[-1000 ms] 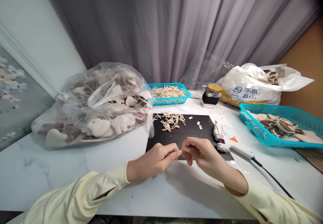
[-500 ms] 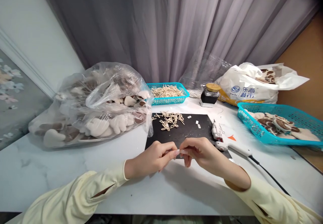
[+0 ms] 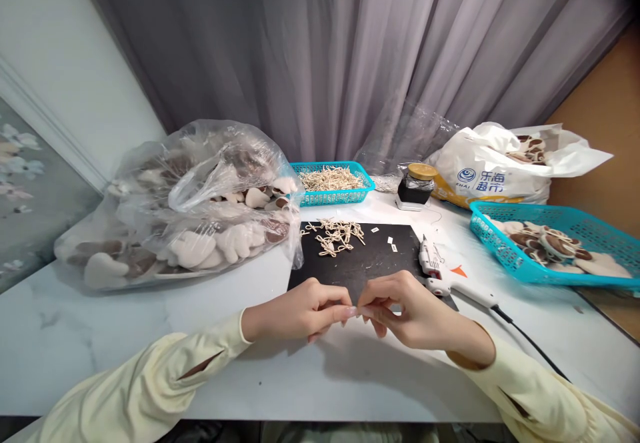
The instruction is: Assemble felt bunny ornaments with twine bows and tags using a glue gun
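Pinching a tiny, barely visible piece between both fingertips, left hand and right hand are risking dropping it onto the black mat if either grip is loosening.

Desk looks like glossy white marble, with a matt black mat on it. Crinkly clear plastic bag at 10 o'clock, teal plastic mesh basket at 3 o'clock, soft grey cloth curtain behind.

Grey curtains hung behind a white marble-look surface; white wall w/ floral panel at left, tan wall at right.
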`<action>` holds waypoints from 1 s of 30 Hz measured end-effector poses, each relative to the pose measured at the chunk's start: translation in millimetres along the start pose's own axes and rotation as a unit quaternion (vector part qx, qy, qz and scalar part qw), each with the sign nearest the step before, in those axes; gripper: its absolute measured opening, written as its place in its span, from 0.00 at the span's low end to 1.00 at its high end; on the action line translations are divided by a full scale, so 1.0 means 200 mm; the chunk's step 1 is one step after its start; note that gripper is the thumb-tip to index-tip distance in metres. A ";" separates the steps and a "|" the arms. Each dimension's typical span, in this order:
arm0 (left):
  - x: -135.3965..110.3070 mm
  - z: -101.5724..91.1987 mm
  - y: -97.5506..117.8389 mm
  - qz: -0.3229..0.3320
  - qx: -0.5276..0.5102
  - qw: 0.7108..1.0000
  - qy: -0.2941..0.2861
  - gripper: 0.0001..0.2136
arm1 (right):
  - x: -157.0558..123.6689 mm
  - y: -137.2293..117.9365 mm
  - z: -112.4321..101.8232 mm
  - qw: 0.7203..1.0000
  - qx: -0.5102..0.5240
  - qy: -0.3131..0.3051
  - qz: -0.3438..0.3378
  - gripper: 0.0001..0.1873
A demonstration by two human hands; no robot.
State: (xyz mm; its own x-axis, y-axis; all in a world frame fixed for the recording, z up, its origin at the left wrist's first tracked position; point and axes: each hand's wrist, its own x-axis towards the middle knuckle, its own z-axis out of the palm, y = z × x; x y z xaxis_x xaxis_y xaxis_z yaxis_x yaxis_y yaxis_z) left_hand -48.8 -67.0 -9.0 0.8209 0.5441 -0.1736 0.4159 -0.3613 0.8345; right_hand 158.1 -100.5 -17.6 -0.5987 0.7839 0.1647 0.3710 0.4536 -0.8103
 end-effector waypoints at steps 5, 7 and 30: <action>0.00 0.00 -0.01 -0.012 -0.028 1.000 -0.007 0.12 | -0.01 0.00 0.00 1.000 0.012 -0.001 0.002 0.09; 0.00 -0.01 -0.01 -0.016 -0.035 0.999 -0.008 0.12 | -0.01 0.00 0.00 1.000 0.019 0.000 0.005 0.08; 0.00 0.00 -0.01 -0.056 -0.116 0.991 -0.042 0.12 | 0.01 0.01 0.00 0.998 0.051 -0.038 0.016 0.07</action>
State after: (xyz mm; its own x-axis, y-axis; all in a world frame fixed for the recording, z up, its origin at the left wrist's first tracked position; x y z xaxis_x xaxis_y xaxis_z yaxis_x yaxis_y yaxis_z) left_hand -48.8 -65.9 -10.9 0.8083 0.5021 -0.3075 0.4134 -0.1122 0.9036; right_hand 158.5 -98.8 -17.9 -0.6411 0.7612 0.0975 0.3198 0.3805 -0.8677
